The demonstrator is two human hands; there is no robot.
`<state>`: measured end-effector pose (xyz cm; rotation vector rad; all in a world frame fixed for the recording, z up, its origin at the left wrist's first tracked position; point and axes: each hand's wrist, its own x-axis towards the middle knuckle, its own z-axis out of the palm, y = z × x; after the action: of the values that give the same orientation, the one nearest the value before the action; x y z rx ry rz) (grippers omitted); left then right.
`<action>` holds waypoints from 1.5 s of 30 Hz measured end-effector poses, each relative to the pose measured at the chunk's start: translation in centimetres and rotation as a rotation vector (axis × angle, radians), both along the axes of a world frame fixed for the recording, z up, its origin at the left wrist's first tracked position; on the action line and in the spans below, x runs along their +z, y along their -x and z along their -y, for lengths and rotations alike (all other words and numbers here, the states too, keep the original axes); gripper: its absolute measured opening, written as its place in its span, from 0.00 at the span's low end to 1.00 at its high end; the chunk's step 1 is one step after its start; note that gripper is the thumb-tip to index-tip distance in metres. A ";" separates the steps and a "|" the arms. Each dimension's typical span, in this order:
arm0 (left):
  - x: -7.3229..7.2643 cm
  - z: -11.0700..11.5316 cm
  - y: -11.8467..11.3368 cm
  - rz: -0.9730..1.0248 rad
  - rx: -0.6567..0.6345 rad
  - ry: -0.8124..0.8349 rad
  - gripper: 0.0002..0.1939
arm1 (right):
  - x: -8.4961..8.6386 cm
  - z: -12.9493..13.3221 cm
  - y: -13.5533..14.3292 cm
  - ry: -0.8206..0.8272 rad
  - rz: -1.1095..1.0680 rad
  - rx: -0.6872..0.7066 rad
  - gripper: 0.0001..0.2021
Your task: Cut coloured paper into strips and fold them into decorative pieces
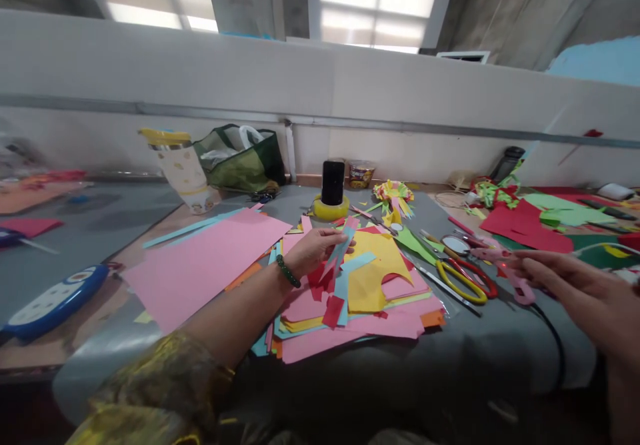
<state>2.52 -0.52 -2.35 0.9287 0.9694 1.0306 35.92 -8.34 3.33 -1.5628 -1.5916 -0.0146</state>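
Observation:
My left hand [320,248] pinches a light blue paper strip [341,245] above a pile of coloured paper. Beneath it lie a yellow sheet [373,275] with a curved cut-out, red scraps [333,312] and stacked pink sheets [345,342]. At the right, the fingers of my right hand [575,288] close on the rear of a pink glue gun [503,265]. A small red light glows on it, and its black cord hangs down. My fingertips partly cover the gun, and the hand is slightly blurred.
Yellow-handled scissors [463,282] and red-handled scissors [483,275] lie between pile and glue gun. A phone [333,184] stands in a yellow tape roll [330,208]. Behind are a tumbler [180,172], a green bag [245,165] and a paper flower [394,198]. Pink sheets [210,258] lie left.

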 end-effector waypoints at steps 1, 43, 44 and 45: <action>-0.1 0.1 -0.2 0.012 0.037 -0.019 0.11 | -0.1 -0.1 0.6 0.035 -0.022 0.064 0.30; -0.8 -0.3 -0.2 -0.008 0.156 -0.204 0.13 | -5.4 -10.0 18.2 0.576 -0.342 0.757 0.21; -0.8 -0.3 -0.2 -0.011 0.157 -0.207 0.13 | -5.3 -10.0 18.2 0.587 -0.350 0.761 0.21; -0.9 -0.4 -0.2 -0.014 0.161 -0.211 0.13 | -5.3 -10.0 18.2 0.599 -0.359 0.761 0.21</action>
<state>2.74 -0.11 -3.21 1.0444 0.9713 1.2826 17.75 1.66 -1.94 -1.1618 -1.8777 1.1765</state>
